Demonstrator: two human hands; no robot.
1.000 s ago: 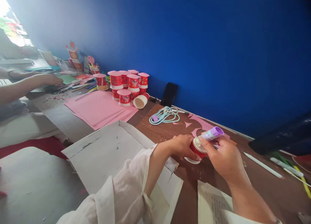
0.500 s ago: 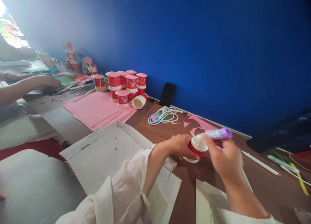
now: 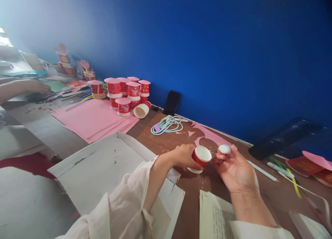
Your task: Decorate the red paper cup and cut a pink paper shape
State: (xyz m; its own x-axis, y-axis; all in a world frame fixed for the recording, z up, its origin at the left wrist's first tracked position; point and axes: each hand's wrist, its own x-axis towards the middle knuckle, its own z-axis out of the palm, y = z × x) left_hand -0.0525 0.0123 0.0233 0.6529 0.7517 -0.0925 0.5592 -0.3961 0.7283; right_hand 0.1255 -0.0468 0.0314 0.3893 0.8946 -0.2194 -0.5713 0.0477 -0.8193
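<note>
My left hand (image 3: 184, 157) is wrapped round a red paper cup (image 3: 199, 162), which stands upside down on the brown table with its white base up. Just right of the cup, my right hand (image 3: 234, 168) is turned palm up. Its fingers are closed on a glue stick (image 3: 224, 149), whose round white end faces me; the rest of its body is hidden. The glue stick is apart from the cup. Pink paper scraps (image 3: 207, 133) lie behind both hands.
Red cups with pink paper tops (image 3: 123, 106) are grouped by the blue wall, beside a cup on its side (image 3: 141, 110) and pink sheets (image 3: 90, 119). A phone (image 3: 172, 102), coiled cable (image 3: 167, 125), white box lid (image 3: 101, 169) and booklet (image 3: 214, 211) lie around. Another person's arm (image 3: 23, 88) is far left.
My right hand has drawn the glue stick off the cup's base and turned its end toward me. My left hand still holds the cup. The whole view has shifted slightly right.
</note>
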